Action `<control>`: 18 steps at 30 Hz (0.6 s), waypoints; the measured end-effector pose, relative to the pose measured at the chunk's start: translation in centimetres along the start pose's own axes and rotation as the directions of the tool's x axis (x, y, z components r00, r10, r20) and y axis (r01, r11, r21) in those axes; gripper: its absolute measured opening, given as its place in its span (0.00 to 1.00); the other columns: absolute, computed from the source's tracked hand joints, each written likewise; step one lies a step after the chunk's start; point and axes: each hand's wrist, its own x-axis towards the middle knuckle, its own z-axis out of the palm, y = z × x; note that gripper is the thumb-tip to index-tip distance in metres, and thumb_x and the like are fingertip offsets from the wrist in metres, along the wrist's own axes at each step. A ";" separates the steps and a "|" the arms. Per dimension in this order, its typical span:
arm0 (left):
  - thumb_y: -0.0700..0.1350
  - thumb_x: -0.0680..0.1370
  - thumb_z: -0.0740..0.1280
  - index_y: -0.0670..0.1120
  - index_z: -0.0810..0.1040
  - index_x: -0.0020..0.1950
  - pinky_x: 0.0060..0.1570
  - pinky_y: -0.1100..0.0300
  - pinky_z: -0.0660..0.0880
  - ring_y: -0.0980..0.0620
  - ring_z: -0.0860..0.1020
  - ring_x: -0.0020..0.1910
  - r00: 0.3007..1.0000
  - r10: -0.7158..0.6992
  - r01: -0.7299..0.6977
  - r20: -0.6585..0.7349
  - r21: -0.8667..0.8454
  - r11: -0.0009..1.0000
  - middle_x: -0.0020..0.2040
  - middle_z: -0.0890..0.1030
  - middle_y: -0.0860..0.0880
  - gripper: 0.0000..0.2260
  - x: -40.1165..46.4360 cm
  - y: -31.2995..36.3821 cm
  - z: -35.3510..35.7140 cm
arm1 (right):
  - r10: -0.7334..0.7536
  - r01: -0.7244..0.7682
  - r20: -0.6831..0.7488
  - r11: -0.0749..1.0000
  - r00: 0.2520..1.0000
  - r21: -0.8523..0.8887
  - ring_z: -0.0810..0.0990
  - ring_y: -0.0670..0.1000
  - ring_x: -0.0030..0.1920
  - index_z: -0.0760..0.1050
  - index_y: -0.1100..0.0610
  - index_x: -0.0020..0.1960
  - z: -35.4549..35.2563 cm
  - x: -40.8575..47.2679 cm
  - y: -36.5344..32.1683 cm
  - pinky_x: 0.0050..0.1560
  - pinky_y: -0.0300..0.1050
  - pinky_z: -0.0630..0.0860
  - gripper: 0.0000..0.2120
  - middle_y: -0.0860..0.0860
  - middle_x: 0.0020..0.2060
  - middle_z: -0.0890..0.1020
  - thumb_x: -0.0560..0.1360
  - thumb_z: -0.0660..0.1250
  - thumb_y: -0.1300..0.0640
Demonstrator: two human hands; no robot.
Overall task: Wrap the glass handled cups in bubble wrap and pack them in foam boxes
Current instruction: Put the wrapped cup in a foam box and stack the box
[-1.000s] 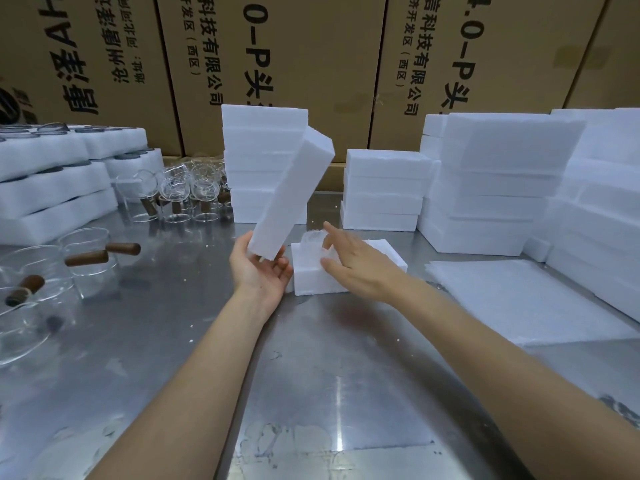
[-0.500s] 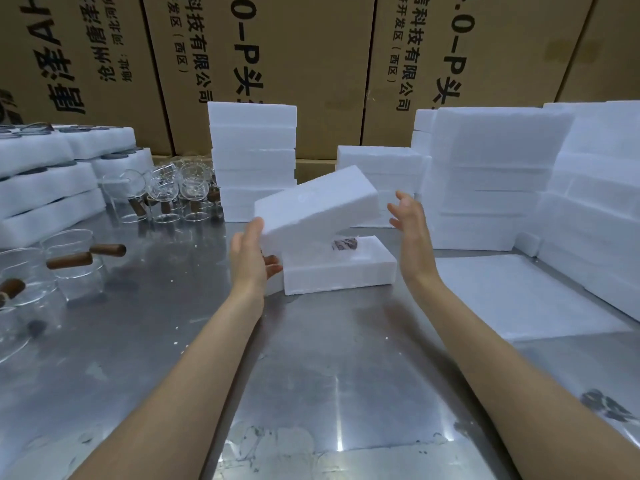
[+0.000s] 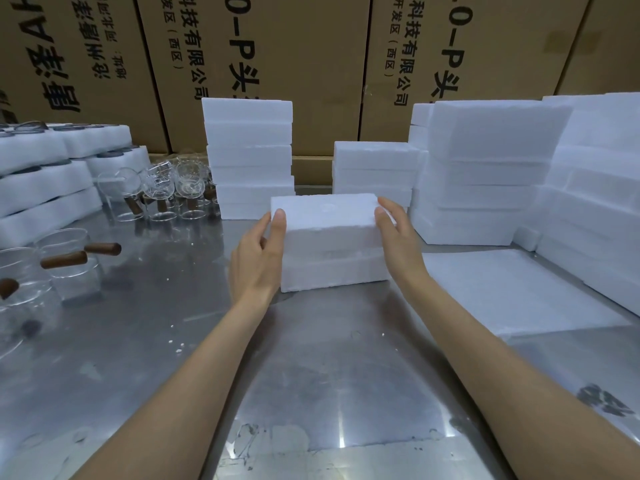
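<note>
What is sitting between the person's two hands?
A closed white foam box, lid on, sits between the left hand and right hand, head view.

Both forearms outstretched, left hand and right hand facing inward, fingers nearly straight.

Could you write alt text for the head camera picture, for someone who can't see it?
Two bare hands, the left hand and right hand, hold the ends of a closed white foam box on a metal table. Glass cups with wooden handles stand at left; foam box stacks stand behind.
</note>
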 end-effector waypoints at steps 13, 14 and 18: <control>0.64 0.79 0.56 0.36 0.78 0.51 0.41 0.58 0.61 0.49 0.71 0.46 0.999 0.006 0.000 -0.047 0.129 0.992 0.45 0.75 0.43 0.30 0.3 -0.4 0.3 | 0.073 -0.072 0.003 0.989 0.997 -0.126 0.69 0.41 0.58 0.69 0.48 0.68 -0.2 0.6 1.2 0.56 0.37 0.62 0.18 0.39 0.58 0.72 0.80 0.55 0.45; 0.64 0.79 0.56 0.35 0.77 0.50 0.40 0.58 0.60 0.50 0.71 0.46 0.999 -0.005 0.011 -0.045 0.131 0.991 0.45 0.75 0.44 0.30 0.2 -0.5 0.3 | 0.073 -0.073 -0.002 0.987 0.997 -0.142 0.69 0.41 0.58 0.70 0.48 0.67 -0.2 0.7 1.2 0.55 0.38 0.63 0.18 0.39 0.57 0.72 0.80 0.55 0.45; 0.62 0.79 0.57 0.34 0.78 0.47 0.37 0.57 0.61 0.47 0.71 0.43 0.999 -0.011 0.017 -0.039 0.138 0.990 0.42 0.73 0.45 0.29 0.1 -0.6 0.3 | 0.064 -0.063 -0.004 0.978 0.998 -0.199 0.70 0.43 0.56 0.70 0.47 0.66 -0.3 1.0 1.1 0.54 0.39 0.63 0.18 0.39 0.56 0.72 0.80 0.55 0.44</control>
